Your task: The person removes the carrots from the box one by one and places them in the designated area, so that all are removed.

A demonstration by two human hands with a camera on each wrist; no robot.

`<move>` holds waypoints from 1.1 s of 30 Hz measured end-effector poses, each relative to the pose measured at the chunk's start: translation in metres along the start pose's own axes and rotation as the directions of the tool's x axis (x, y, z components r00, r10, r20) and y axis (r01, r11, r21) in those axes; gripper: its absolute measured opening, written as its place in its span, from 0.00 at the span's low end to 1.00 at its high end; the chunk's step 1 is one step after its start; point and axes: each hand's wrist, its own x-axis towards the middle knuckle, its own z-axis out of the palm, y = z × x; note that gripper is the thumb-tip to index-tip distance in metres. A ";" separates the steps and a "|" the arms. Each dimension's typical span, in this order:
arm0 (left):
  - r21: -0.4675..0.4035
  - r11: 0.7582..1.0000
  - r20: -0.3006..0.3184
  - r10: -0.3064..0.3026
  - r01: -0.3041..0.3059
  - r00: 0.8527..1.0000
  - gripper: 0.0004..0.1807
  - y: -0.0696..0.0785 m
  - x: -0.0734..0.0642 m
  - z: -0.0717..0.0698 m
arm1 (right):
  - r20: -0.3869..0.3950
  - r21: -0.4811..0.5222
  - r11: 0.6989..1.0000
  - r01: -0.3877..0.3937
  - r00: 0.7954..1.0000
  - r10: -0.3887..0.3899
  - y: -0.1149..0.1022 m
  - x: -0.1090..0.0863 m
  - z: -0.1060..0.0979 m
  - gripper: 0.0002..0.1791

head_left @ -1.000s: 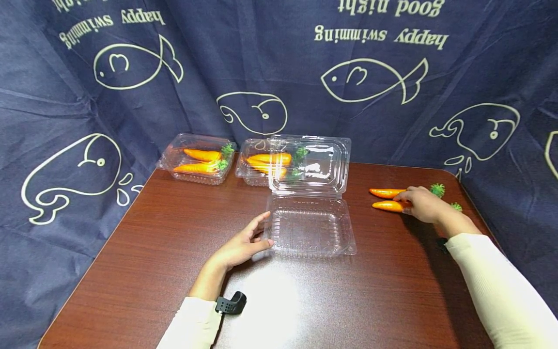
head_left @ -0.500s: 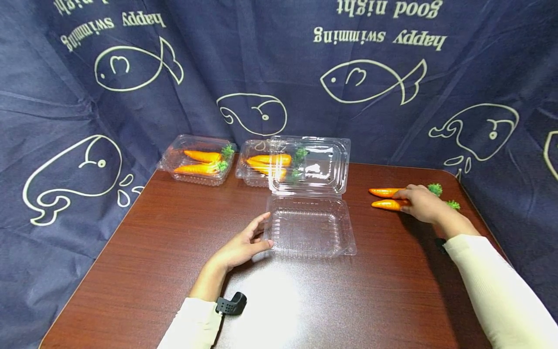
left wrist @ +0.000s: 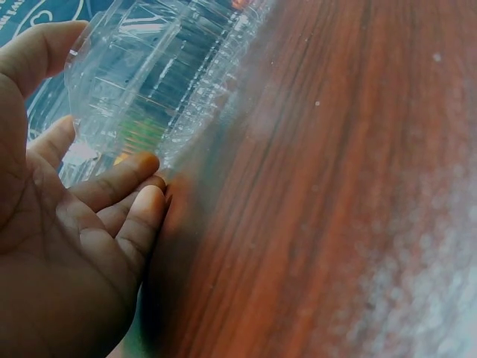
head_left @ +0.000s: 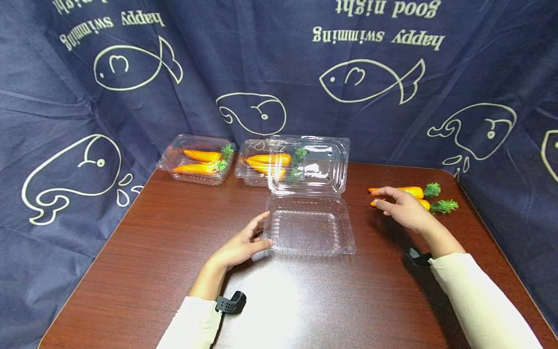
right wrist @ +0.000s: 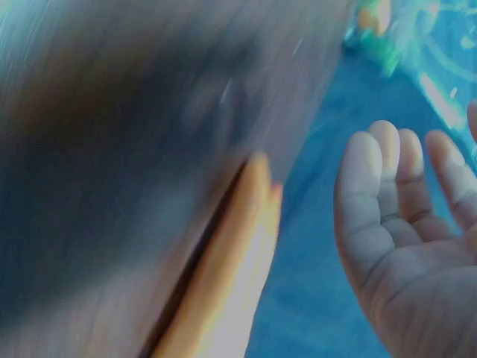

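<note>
In the head view, a clear plastic clamshell box stands mid-table with its lid raised behind. My left hand rests against its left side, fingers loosely spread; the left wrist view has the thumb and fingertips at the box's edge. To the right lie two orange carrots side by side, a far carrot and a near carrot, with green tops pointing right. My right hand hovers over them and partly hides both. In the right wrist view its fingers are apart from the carrots, which look blurred.
At the back left stands a closed clear box with orange carrots inside. Beside it, another closed box with carrots sits partly behind the raised lid. A dark blue curtain printed with fish hangs along the back of the brown table.
My right hand has come off the carrots, shifting left and up, so more of their bodies and green tops shows. The carrots, the box and my left hand have stayed nearly in place.
</note>
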 end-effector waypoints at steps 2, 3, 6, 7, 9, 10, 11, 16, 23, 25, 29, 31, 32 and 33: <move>0.000 1.000 0.003 0.005 -0.005 1.000 0.43 0.000 -0.001 0.000 | 0.037 0.159 0.986 -0.051 0.998 0.046 -0.008 0.000 0.011 0.21; 0.001 1.000 0.003 0.006 -0.006 1.000 0.43 0.000 -0.001 -0.001 | 0.057 0.225 0.971 -0.075 0.996 0.064 -0.011 0.000 0.016 0.22; 0.003 1.000 0.001 -0.002 0.002 1.000 0.43 0.001 -0.001 -0.001 | 0.086 0.352 0.924 -0.149 0.988 0.127 -0.020 0.000 0.030 0.24; 0.004 1.000 0.002 -0.004 0.004 1.000 0.44 0.001 -0.001 -0.001 | 0.097 0.379 0.911 -0.164 0.986 0.137 -0.022 0.000 0.035 0.24; 0.005 1.000 -0.001 -0.009 0.009 1.000 0.44 0.001 -0.001 -0.001 | 0.113 0.408 0.892 -0.196 0.980 0.164 -0.026 0.001 0.044 0.23; 0.006 1.000 -0.002 -0.012 0.012 1.000 0.44 0.001 -0.001 -0.001 | 0.118 0.420 0.882 -0.214 0.976 0.181 -0.028 0.001 0.048 0.23; 0.006 1.000 0.000 -0.010 0.010 1.000 0.44 0.001 -0.001 -0.001 | 0.125 0.429 0.873 -0.231 0.973 0.195 -0.029 0.001 0.052 0.22; 0.002 1.000 0.007 0.004 -0.004 1.000 0.43 0.001 0.000 -0.001 | 0.175 0.484 0.819 -0.309 0.951 0.256 -0.031 0.002 0.067 0.21; 0.002 1.000 0.012 0.022 -0.022 1.000 0.43 0.000 0.000 0.000 | 0.200 0.566 0.752 -0.338 0.941 0.273 -0.030 -0.001 0.078 0.17; -0.004 1.000 0.011 0.023 -0.023 1.000 0.43 0.000 0.000 -0.001 | 0.198 0.592 0.731 -0.340 0.940 0.277 -0.030 0.000 0.081 0.14; -0.006 1.000 0.010 0.027 -0.027 1.000 0.43 0.000 0.000 -0.001 | 0.184 0.629 0.703 -0.332 0.942 0.281 -0.029 0.002 0.084 0.08; 0.001 1.000 0.010 0.024 -0.024 1.000 0.43 0.000 0.000 -0.002 | 0.178 0.640 0.692 -0.334 0.941 0.289 -0.029 0.002 0.085 0.06; 0.002 1.000 0.012 0.023 -0.023 1.000 0.43 0.000 0.000 -0.002 | 0.175 0.643 0.689 -0.333 0.940 0.291 -0.029 0.002 0.085 0.06; 0.003 1.000 0.013 0.020 -0.021 1.000 0.43 0.000 0.000 -0.001 | 0.173 0.646 0.687 -0.332 0.941 0.292 -0.029 0.001 0.085 0.06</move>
